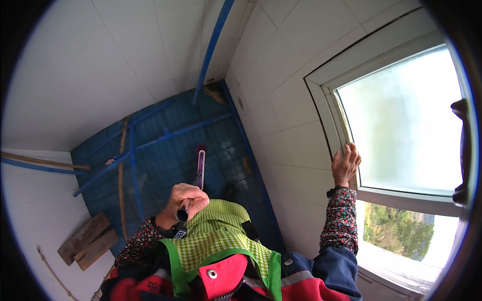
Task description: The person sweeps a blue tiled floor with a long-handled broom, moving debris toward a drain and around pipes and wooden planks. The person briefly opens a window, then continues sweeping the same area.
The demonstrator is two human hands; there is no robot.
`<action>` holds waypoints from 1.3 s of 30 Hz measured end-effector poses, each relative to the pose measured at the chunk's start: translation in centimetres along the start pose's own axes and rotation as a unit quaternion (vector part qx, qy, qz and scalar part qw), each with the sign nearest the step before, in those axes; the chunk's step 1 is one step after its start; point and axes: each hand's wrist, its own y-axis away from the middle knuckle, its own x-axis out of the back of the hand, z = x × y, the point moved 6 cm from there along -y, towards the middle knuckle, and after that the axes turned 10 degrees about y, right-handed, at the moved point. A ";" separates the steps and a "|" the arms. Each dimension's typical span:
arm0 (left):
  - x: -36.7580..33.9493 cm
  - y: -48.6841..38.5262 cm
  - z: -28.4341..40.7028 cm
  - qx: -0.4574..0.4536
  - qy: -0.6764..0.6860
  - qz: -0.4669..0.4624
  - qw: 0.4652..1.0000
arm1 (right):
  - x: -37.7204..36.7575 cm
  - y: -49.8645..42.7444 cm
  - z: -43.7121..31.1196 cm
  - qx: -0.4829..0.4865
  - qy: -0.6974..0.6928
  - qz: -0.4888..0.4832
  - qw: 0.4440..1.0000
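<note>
My left hand (188, 201) is closed around the upper end of a metal pole (182, 214), whose open tube end points up at me. Lower down, the pole meets a long, narrow purple-and-white head (201, 169) over the blue floor; its exact kind cannot be told. On the right, my right hand (346, 163) rests with spread, bent fingers on the light frame of a window (399, 124), beside the frosted pane, and holds nothing. I wear a green checked apron (214, 225) and flowered sleeves.
Blue pipes (150, 143) and a thin wooden strip (121, 180) cross the dark blue floor (222, 150). Wooden boards (86, 240) lie at the lower left. A blue pipe (214, 45) stands near the corner. Pale panelled walls surround the floor; trees show outside the window.
</note>
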 end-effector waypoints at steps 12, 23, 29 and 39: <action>-5.1 -1.6 0.5 -0.107 0.056 0.022 0.992 | -5.0 22.7 -31.4 -0.484 -0.687 -0.517 0.165; -6.6 -2.2 -10.7 -0.029 0.031 0.053 0.998 | -21.0 22.1 -41.6 -0.660 -0.662 -0.313 0.168; 1.0 8.4 -14.3 0.217 -0.107 0.233 0.942 | -23.8 25.6 -52.6 -0.503 -0.533 -0.505 0.456; -2.3 20.5 -1.0 0.193 -0.182 0.232 0.936 | -2.4 36.0 -58.2 -0.384 -0.541 -0.670 0.332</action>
